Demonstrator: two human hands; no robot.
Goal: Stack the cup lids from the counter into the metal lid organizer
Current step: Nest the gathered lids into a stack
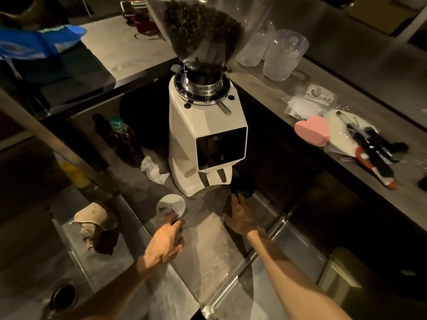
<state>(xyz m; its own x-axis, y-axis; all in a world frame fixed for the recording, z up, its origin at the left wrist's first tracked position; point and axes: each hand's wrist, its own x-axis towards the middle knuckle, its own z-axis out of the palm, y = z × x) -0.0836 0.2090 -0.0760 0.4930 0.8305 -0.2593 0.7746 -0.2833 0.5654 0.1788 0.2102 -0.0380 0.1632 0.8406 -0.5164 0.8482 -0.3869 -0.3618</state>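
**Both hands at the foot of the grinder**

The white grinder (203, 135) stands on the steel tabletop (208, 241), its hopper of beans rising out of the top of the view. Everything else is placed from it.

Just in front of the grinder's base and a little to its left lies a white lid (171, 205), flat on the tabletop. The left hand (166, 241) reaches to the lid's near edge — its fingertips pinch or touch that rim, fingers curled toward it, though the dim light hides the exact hold.

To the right of the base, close against it, sits a dark round object (243, 184); it is too dark to tell what it is. The right hand (240, 215) stretches toward it with fingers extended, the tips at or on its near side. Whether this grip has closed on it cannot be told.

Left of the grinder are a crumpled white tissue (153, 169) and, behind that, a dark bottle (124, 142) with a green cap. Farther left and nearer the viewer, a beige rag (97, 224) lies bunched at the sink's edge.

On the raised shelf to the right of the grinder stand clear plastic cups (284, 54) — with a pink heart-shaped sponge (312, 131) nearer along the same shelf.
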